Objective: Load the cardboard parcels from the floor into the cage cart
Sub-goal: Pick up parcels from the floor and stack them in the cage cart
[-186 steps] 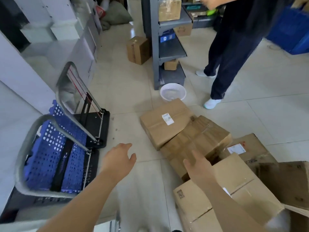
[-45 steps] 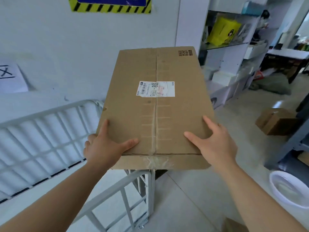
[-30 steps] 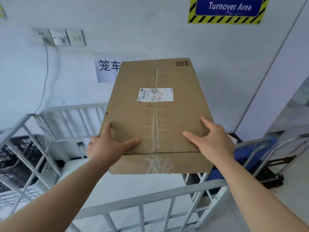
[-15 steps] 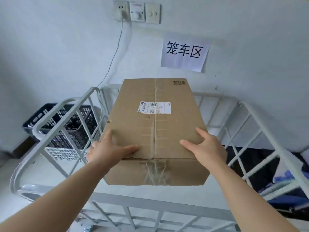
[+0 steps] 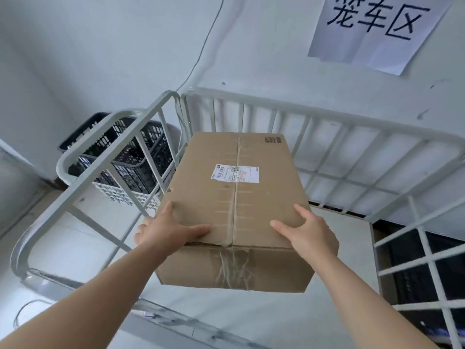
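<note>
Over the cage cart, the cardboard parcel now hangs lower than a moment ago, between the rails, not yet set down. The left hand and right hand grip its near corners, fingers clamped on. It likely goes down next.

Two bare forearms, two bare hands
</note>
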Demonstrator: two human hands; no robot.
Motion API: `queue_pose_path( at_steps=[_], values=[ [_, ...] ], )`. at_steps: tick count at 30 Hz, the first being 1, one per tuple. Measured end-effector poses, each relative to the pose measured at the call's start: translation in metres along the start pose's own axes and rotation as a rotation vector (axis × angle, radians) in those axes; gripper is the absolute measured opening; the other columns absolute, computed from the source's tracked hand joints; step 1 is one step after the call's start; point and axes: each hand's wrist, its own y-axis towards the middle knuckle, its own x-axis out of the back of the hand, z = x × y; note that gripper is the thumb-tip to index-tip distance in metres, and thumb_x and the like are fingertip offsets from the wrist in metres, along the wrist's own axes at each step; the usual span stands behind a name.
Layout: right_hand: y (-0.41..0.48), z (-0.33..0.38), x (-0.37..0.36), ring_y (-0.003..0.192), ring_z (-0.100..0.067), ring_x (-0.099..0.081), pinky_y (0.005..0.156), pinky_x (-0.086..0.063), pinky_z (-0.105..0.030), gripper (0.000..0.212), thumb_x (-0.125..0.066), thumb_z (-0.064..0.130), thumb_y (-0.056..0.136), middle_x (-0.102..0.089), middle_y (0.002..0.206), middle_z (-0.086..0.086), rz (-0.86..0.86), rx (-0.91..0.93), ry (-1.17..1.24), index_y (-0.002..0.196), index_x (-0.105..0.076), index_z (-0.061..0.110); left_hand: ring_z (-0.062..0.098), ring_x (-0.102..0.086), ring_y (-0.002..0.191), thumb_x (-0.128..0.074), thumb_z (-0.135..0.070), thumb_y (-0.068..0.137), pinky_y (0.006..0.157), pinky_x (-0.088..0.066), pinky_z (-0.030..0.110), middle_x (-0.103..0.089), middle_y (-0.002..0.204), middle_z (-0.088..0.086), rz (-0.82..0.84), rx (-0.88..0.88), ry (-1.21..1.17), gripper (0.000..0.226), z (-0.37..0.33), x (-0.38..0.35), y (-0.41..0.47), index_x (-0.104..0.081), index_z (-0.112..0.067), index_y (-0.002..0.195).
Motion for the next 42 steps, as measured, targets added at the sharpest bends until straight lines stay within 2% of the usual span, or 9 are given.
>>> queue_pose_path(
  at_steps=[14,16,18,21,27,33,37,42],
  values=[
    [0.110,0.017,-0.173,0.117,-0.019,-0.054,0.088,-0.045,-0.034,0.084,-0.064,0.072,0.065,-0.048,0.136,0.007,0.063,-0.169,-0.014,0.140,-0.037,0.045,0.037,-0.038,0.126,-0.066,-0.084,0.048,0.104,-0.035,0.044,-0.042,0.133,0.018,0.108,0.017,0.156,0.112,0.048,-0.051,0.206,-0.020,-0.043,0.141],
    [0.121,0.016,-0.201,0.117,-0.018,-0.054,0.088,-0.046,-0.033,0.084,-0.064,0.072,0.065,-0.047,0.136,0.007,0.064,-0.197,0.016,0.140,-0.037,0.045,0.036,-0.040,0.123,-0.065,-0.086,0.043,0.103,-0.036,0.046,-0.044,0.131,0.015,0.111,-0.002,0.149,0.116,0.059,-0.063,0.237,-0.019,-0.045,0.141],
    [0.145,0.003,-0.264,0.115,-0.018,-0.055,0.087,-0.045,-0.032,0.084,-0.064,0.071,0.065,-0.047,0.136,0.007,0.054,-0.272,0.012,0.140,-0.036,0.045,0.034,-0.042,0.119,-0.062,-0.088,0.034,0.102,-0.038,0.047,-0.046,0.128,0.012,0.159,-0.013,0.146,0.121,0.085,-0.098,0.296,-0.021,-0.046,0.140],
    [0.157,-0.009,-0.298,0.115,-0.017,-0.054,0.086,-0.044,-0.032,0.084,-0.064,0.070,0.066,-0.046,0.136,0.008,0.074,-0.296,0.011,0.141,-0.036,0.044,0.035,-0.046,0.118,-0.062,-0.089,0.033,0.101,-0.039,0.048,-0.047,0.129,0.012,0.194,0.010,0.180,0.124,0.103,-0.126,0.325,-0.019,-0.046,0.141],
    [0.167,-0.010,-0.313,0.117,-0.016,-0.054,0.090,-0.043,-0.031,0.086,-0.067,0.069,0.065,-0.046,0.135,0.007,0.048,-0.236,0.020,0.141,-0.036,0.042,0.036,-0.041,0.121,-0.068,-0.084,0.043,0.103,-0.035,0.046,-0.045,0.130,0.015,0.109,-0.001,0.203,0.119,0.114,-0.132,0.339,-0.018,-0.044,0.143],
    [0.192,-0.034,-0.375,0.118,-0.016,-0.053,0.091,-0.040,-0.031,0.088,-0.068,0.066,0.067,-0.041,0.137,0.006,0.073,-0.230,0.034,0.144,-0.033,0.039,0.036,-0.040,0.120,-0.072,-0.079,0.047,0.104,-0.033,0.046,-0.043,0.129,0.015,0.100,0.002,0.180,0.117,0.145,-0.177,0.381,-0.017,-0.044,0.145],
    [0.202,-0.048,-0.409,0.111,-0.019,-0.056,0.088,-0.044,-0.032,0.091,-0.067,0.065,0.069,-0.039,0.134,0.003,0.114,-0.204,0.003,0.146,-0.025,0.039,0.038,-0.038,0.122,-0.074,-0.077,0.047,0.106,-0.033,0.048,-0.040,0.132,0.017,0.097,-0.018,0.194,0.120,0.163,-0.198,0.406,-0.012,-0.045,0.145],
    [0.216,-0.059,-0.443,0.093,-0.021,-0.058,0.075,-0.042,-0.029,0.093,-0.067,0.064,0.069,-0.040,0.121,0.001,0.171,-0.192,-0.076,0.146,-0.019,0.041,0.040,-0.036,0.124,-0.080,-0.069,0.048,0.108,-0.031,0.048,-0.034,0.135,0.018,0.122,-0.037,0.173,0.128,0.182,-0.220,0.438,-0.004,-0.044,0.148]
  ],
)
